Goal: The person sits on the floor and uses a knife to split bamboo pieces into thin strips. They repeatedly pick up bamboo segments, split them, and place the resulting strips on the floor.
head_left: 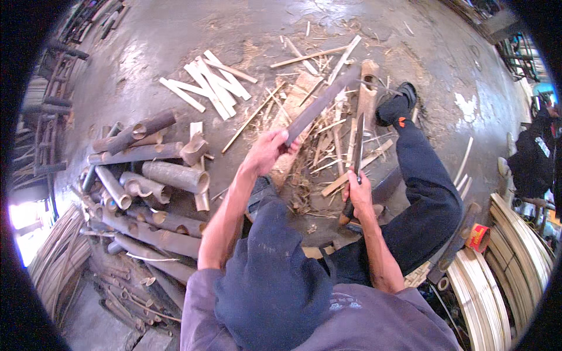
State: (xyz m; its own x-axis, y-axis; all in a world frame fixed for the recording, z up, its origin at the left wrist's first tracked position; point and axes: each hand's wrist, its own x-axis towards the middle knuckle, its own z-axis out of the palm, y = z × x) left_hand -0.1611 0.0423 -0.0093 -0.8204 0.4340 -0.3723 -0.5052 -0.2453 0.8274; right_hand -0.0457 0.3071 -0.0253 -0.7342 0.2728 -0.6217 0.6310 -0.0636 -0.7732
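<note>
My left hand (270, 153) is closed round the near end of a long dark split bamboo piece (322, 106), which slants up to the right over the litter on the floor. My right hand (358, 193) grips the handle of a long-bladed knife (359, 137), its blade pointing away from me. Beyond the blade a bamboo tube (369, 73) lies near my right shoe (398, 104). A worn wooden board (282, 169) lies between my legs, with shavings (301, 190) and thin splints scattered around it.
Pale split strips (213, 82) lie in a group ahead to the left. Cut bamboo tubes (175, 175) are piled at my left. Bundles of pale slats (477, 292) and a small red box (478, 237) sit at the right. A person in dark clothes (533, 152) is at the far right.
</note>
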